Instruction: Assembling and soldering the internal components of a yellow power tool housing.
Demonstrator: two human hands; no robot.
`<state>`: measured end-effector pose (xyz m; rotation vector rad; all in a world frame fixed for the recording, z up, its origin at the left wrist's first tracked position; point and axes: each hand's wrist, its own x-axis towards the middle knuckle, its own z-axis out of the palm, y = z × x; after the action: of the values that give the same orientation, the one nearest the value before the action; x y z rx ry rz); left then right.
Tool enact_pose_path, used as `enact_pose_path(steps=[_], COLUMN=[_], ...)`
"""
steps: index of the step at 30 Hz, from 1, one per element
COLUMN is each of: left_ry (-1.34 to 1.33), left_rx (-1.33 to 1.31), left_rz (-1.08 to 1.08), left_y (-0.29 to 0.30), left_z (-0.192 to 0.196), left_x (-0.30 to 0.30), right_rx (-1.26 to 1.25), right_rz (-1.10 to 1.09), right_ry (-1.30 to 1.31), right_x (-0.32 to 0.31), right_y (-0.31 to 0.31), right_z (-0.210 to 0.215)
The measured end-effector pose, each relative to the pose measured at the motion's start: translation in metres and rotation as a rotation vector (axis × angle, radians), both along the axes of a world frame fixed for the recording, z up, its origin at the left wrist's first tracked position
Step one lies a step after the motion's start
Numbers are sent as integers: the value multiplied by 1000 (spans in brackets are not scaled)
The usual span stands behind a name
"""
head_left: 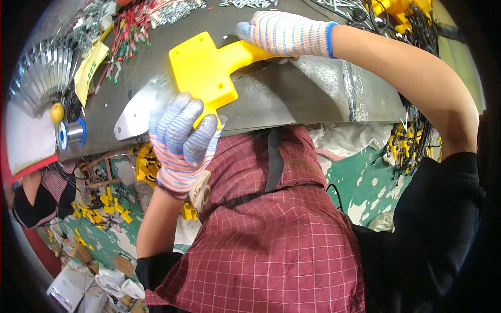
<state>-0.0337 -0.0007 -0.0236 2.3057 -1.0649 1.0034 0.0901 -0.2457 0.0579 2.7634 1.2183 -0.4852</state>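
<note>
Yellow plastic is linking two gloved hands over a dark bench, where a worker in a red checked apron is holding a square-headed piece close to the front edge. The left hand is sitting mostly closed, its fingers bending around the short stub below the head. The right hand is clasping the long handle toward its other end, fingers curled, though their undersides are lying out of sight. Whether the piece is resting on the bench or hanging just above it, one cannot tell.

Slipping is looking like the chief risk: knit gloves are meeting smooth plastic, and a loosened left grip could be sending the head past the edge to the green floor, where yellow parts are already lying. A pale flat plate is lying just beside the left hand, and a careless sweep could be pushing it off. Beyond the head, red wires and loose screws are crowding the bench; a swinging corner could be scattering them, or a glove's weave could be snagging. Farther left, a spool of wire is standing near the edge, where a knock could be tipping it over.
</note>
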Motion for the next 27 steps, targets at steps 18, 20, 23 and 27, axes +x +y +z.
enact_pose_path(steps=[18,20,23,27], left_ry=[615,515,540,648], left_rx=[290,302,307,270], left_rz=[-99,-88,-21,-51], left_y=[-103,-103,-100,-101], left_z=[80,77,77,75], left_x=[81,82,74,74], right_rx=[880,849,937,1060], right_rz=[-240,-235,-208,-193], right_ry=[-245,-306,-298,-286], right_x=[-61,-64,-59,-55], right_y=[-103,-101,-102,-99], right_z=[-40,-41,-50,-59])
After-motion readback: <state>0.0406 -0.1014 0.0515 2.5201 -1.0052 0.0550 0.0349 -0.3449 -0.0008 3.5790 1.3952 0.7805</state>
